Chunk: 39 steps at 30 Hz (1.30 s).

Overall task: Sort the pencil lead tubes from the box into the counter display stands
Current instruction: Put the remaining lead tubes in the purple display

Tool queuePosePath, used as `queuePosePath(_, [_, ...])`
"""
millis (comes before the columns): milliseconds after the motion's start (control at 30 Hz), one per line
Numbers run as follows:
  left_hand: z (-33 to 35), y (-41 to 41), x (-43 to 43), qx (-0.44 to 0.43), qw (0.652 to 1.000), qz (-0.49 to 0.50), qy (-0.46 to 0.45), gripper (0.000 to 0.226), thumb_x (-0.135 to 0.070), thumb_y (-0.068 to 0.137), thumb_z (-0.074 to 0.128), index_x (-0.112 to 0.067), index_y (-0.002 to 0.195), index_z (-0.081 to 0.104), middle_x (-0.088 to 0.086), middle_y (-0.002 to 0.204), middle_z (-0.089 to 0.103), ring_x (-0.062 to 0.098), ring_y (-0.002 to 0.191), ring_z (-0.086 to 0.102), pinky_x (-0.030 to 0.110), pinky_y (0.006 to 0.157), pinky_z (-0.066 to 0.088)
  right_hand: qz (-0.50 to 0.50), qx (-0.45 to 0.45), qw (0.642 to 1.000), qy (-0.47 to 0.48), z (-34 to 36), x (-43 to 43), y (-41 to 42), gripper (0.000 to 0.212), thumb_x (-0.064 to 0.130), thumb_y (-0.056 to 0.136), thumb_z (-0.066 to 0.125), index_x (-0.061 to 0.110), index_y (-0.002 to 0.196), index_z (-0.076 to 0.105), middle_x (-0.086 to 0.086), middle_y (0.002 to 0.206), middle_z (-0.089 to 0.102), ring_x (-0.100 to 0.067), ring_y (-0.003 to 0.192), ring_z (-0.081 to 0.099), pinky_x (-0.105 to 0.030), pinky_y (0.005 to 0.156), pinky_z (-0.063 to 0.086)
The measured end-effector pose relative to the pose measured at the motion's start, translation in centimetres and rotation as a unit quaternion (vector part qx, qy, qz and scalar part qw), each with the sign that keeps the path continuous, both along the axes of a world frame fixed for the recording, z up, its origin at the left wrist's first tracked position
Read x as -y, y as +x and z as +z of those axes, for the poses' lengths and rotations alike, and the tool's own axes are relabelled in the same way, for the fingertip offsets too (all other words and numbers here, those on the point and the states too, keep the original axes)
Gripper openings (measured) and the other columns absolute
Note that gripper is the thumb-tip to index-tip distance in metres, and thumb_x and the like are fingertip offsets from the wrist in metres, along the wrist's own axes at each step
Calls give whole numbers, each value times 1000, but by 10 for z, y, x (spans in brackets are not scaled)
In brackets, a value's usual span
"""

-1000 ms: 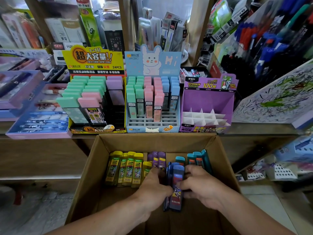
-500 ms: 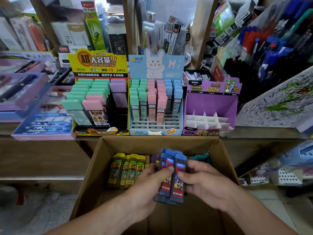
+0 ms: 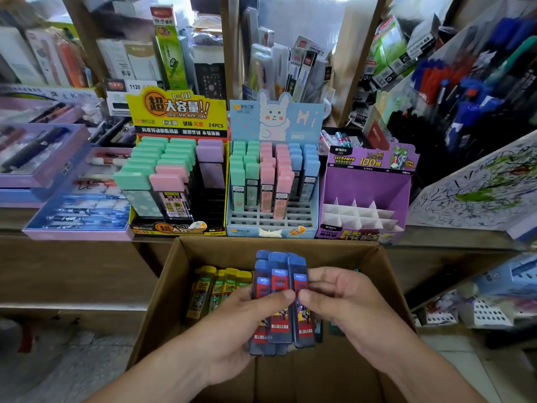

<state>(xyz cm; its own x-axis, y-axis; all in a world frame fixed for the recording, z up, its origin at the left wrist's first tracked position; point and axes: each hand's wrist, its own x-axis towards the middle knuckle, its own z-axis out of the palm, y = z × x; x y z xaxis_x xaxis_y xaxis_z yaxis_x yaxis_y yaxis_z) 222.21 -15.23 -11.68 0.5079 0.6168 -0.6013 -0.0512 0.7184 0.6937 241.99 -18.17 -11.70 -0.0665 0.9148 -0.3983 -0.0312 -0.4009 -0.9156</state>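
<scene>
Bundle of blue tubes [image 3: 279, 298], clamped from both sides by left hand [image 3: 241, 324] and right hand [image 3: 348, 303], now raised over the box [image 3: 220, 253] it lay in a second ago, probably ready for the empty purple stand [image 3: 366, 187].

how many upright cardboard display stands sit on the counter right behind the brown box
3: the yellow-and-black stand on the left, the light blue rabbit stand in the middle, the purple stand with empty white dividers on the right. None looks hidden.

Head-worn view, down into box [image 3: 218, 252]
</scene>
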Motion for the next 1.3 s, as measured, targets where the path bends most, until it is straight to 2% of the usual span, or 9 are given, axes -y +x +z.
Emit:
queuePosePath(67, [3,-2,0,-6,1000,4,8,41,-27,83,79,-20,123,70,12,112,78,31,104,76,46,87,62,6,11,1000,13,4,-2,0,36,24,81,78,19,116,74,0,111,79,-16,106,75,-29,82,62])
queuePosePath(267, [14,-5,-3,-34,998,19,48,33,-25,83,78,-19,115,73,10,106,80,30,100,77,54,101,55,-28,29,999,31,10,-10,0,18,23,83,78,20,101,77,-5,105,79,-20,98,76,-34,80,60])
queuePosePath(333, [16,-7,-6,-28,998,29,53,30,-22,83,77,-17,113,73,11,106,80,30,99,77,52,97,58,-30,30,998,36,13,-13,1,16,27,82,79,21,97,77,-6,104,79,-18,92,76,-32,77,57])
queuePosePath(467, [15,-14,-16,5,998,47,47,29,-15,86,75,-11,115,71,17,108,78,34,99,76,43,78,66,-64,14,996,64,18,-17,2,15,28,77,79,24,92,78,-10,100,79,-17,80,71,-27,67,56])
queuePosePath(633, [6,-22,-31,7,993,70,96,39,-20,81,79,-1,113,70,24,102,77,34,88,76,38,70,64,-117,55,985,116,24,-23,6,8,25,79,79,27,86,77,-9,92,79,-20,76,74,-21,63,58])
queuePosePath(733, [-1,-25,-36,22,992,78,96,44,-26,79,80,-2,114,70,25,105,76,34,90,76,36,70,63,-159,89,971,152,29,-27,15,9,14,87,77,23,90,78,-6,92,80,-15,75,75,-20,62,58])
queuePosePath(867, [-6,-26,-38,37,992,86,87,47,-26,76,80,-4,116,69,25,107,76,36,94,77,37,69,64,-200,146,947,203,37,-36,30,14,11,90,74,18,102,76,2,92,80,-13,79,76,-16,65,57])
queuePosePath(1167, [-15,-26,-38,46,994,82,59,52,-23,72,83,-4,119,71,24,109,76,38,100,76,38,69,64,-260,197,908,263,48,-73,57,15,9,94,73,21,102,75,1,88,80,-17,77,78,-26,69,63])
queuePosePath(1300, [-17,-26,-38,44,993,91,60,51,-21,69,84,-1,114,73,27,108,75,41,97,76,39,67,64,-261,236,885,304,50,-85,63,19,8,93,73,27,95,75,5,84,79,-13,74,76,-23,68,62])
